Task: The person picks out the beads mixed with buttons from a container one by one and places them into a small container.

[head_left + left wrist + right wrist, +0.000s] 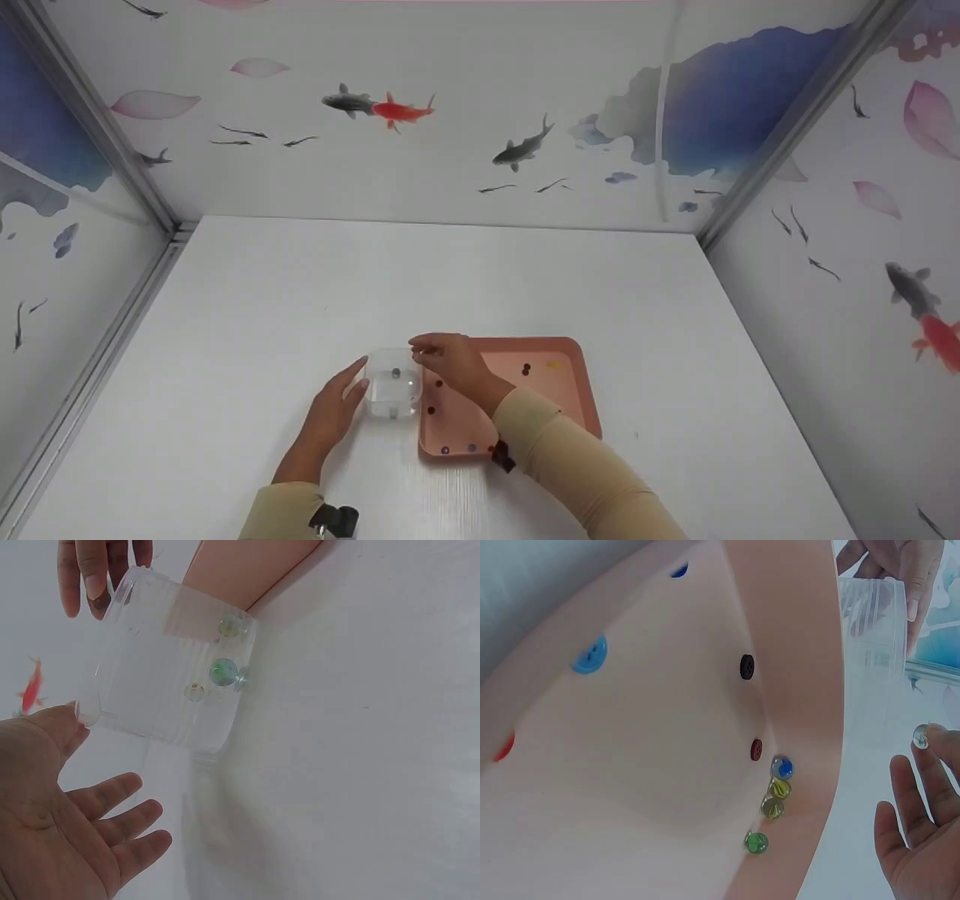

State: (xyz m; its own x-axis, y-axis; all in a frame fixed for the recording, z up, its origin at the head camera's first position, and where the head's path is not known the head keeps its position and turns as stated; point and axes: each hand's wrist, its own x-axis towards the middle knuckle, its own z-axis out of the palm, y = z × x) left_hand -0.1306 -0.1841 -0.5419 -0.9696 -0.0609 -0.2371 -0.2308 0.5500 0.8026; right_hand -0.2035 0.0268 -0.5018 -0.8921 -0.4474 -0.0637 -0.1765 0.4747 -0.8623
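Observation:
Pinched between the right hand's (457,365) thumb and fingertip is a clear glass marble (921,736), held beside the rim of a clear plastic container (150,667). Several marbles, among them a green-blue one (223,673), lie at the container's bottom. The left hand (330,412) is at the container's left side, its thumb touching the wall near the rim and its other fingers loosely extended. Under the right forearm is a pink tray (589,401). Against the tray's side lie several marbles, including a green one (757,842), near a black button (747,667) and a dark red button (757,750).
A light blue button (591,655) and a red button (505,747) also lie in the tray. Yellow pieces (553,364) sit near its far edge. The white table (450,277) is enclosed by printed walls (450,172) at the back and sides.

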